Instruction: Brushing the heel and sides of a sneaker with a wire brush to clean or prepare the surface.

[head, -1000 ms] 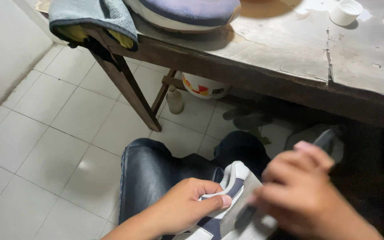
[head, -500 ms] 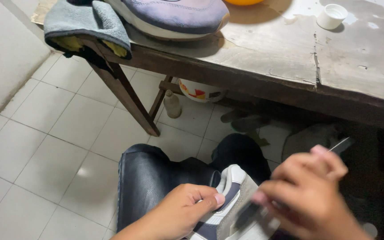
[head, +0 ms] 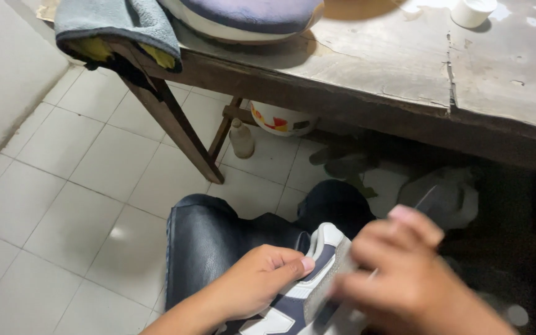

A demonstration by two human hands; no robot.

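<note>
**A sneaker held over the lap, one hand blurred**

We hold a sneaker (head: 308,282) at the lower centre of the frame, above our knees in dark trousers (head: 218,242). Much of it is hidden: our hands cover its middle and the bottom edge of the frame cuts off the rest. What shows is a white rounded end pointing up, navy panels, a grey strip along the right side and a white band curving beneath the thumb.

Our left hand (head: 252,285), lower centre, has its grip closed on the sneaker, the thumb lying across the navy and white side and the fingers curled behind it out of sight. Our right hand (head: 414,279), lower right, is smeared by motion. It sits against the grey side of the sneaker with the fingers bunched narrow, and a thin dark streak rises from it toward the upper right; we cannot tell what that is, nor whether the grip is closed on it.

Across the top runs a worn wooden counter (head: 404,68), cracked in its surface. At the upper left a grey towel (head: 119,25) hangs over its corner, with yellow showing underneath. Beside it lies a second shoe (head: 249,15) with a purple upper and pale sole, cut off by the top edge. A small white cup (head: 474,11) stands at the upper right, also cropped.

Under the counter, on the pale tiled floor (head: 63,174), stand a small bottle (head: 241,139) and a white bowl (head: 280,118) with red and yellow marks. The right-hand space beneath is dark and hard to read.
</note>
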